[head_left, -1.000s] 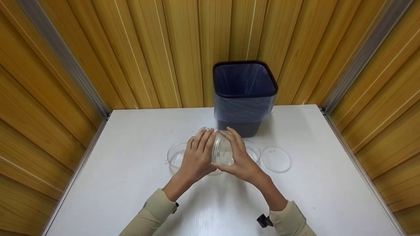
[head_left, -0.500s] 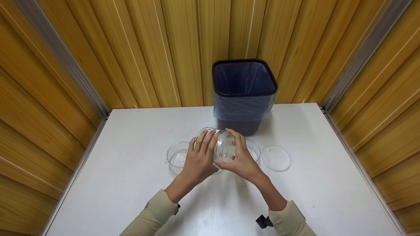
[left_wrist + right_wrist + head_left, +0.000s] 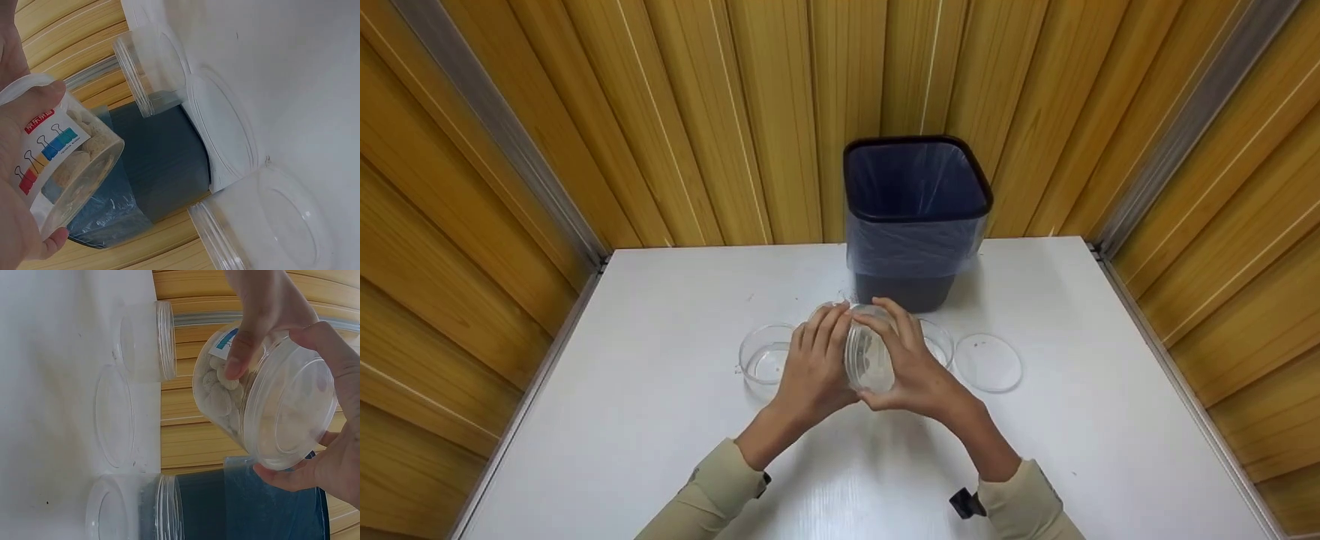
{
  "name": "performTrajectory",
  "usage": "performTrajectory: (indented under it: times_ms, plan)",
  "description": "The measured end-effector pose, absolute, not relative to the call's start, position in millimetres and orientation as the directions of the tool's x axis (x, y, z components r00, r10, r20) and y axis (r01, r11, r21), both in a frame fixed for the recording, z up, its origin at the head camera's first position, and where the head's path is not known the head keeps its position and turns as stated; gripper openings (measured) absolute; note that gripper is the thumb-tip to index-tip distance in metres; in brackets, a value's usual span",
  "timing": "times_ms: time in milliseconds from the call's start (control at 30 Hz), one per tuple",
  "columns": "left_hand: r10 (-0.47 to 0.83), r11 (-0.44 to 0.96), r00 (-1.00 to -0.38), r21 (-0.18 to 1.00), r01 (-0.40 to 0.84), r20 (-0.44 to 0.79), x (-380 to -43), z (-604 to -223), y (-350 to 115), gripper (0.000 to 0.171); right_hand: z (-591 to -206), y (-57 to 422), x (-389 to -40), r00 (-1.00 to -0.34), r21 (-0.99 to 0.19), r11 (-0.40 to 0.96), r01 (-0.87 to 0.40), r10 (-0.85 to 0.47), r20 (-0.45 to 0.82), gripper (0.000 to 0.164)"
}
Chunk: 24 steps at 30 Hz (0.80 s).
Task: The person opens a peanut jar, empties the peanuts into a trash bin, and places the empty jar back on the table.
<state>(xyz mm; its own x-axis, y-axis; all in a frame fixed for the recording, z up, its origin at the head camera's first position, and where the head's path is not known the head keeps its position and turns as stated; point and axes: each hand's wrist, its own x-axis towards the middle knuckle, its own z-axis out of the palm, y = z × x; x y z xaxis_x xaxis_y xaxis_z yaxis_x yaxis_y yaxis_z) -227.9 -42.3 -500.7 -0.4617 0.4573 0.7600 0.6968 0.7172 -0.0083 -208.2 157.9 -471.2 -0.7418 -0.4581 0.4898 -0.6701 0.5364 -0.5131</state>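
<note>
Both hands hold a clear plastic jar (image 3: 101, 152) tipped on its side above the table. Pale roundish lumps (image 3: 218, 396) lie inside it, and its label (image 3: 53, 147) pictures coloured binder clips. My left hand (image 3: 816, 367) grips the jar's body, fingers over the top. At the jar's right end, my right hand (image 3: 916, 371) grips the clear lid (image 3: 298, 405) by its rim, thumb on one side and fingers on the other. The lid sits on the jar's mouth. From the head view, the hands cover most of the jar.
Two open clear jars stand on the white table, one on the left (image 3: 765, 361) and one on the right (image 3: 939, 346). A loose lid (image 3: 225, 129) lies between them, another lid (image 3: 988, 363) farther right. Behind stands a bag-lined dark bin (image 3: 911, 289). Small specks dot the table.
The held jar has dropped slightly towards me and turned, showing less of its body in the head view. My right fingers have shifted around the lid's rim.
</note>
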Motion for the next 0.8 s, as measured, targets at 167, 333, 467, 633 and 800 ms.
performTrajectory:
  times_ms: [167,333,467,633,800]
  plan:
    - [0.453,0.711,-0.482,0.022,0.702,0.750,-227.1,-503.0,-45.0,0.128,-471.1,158.8,-210.8,-0.693,-0.440,0.537,-0.720,-0.513,0.507,0.106]
    - [0.448,0.706,-0.499,0.048,0.706,0.742,-226.7,-505.4,-48.5,0.129,-471.4,159.0,-214.1,-0.648,-0.362,0.541,-0.759,-0.575,0.500,0.106]
    - [0.450,0.699,-0.507,0.064,0.713,0.736,-226.6,-505.9,-50.8,0.127,-471.2,159.8,-215.0,-0.612,-0.309,0.535,-0.786,-0.608,0.505,0.105]
    - [0.444,0.700,-0.508,0.067,0.711,0.738,-226.1,-505.7,-52.7,0.127,-470.8,159.8,-214.9,-0.592,-0.271,0.535,-0.800,-0.628,0.506,0.100]
    - [0.445,0.712,-0.524,0.068,0.699,0.727,-226.2,-504.0,-53.7,0.128,-470.8,159.5,-214.8,-0.581,-0.262,0.530,-0.806,-0.628,0.518,0.100]
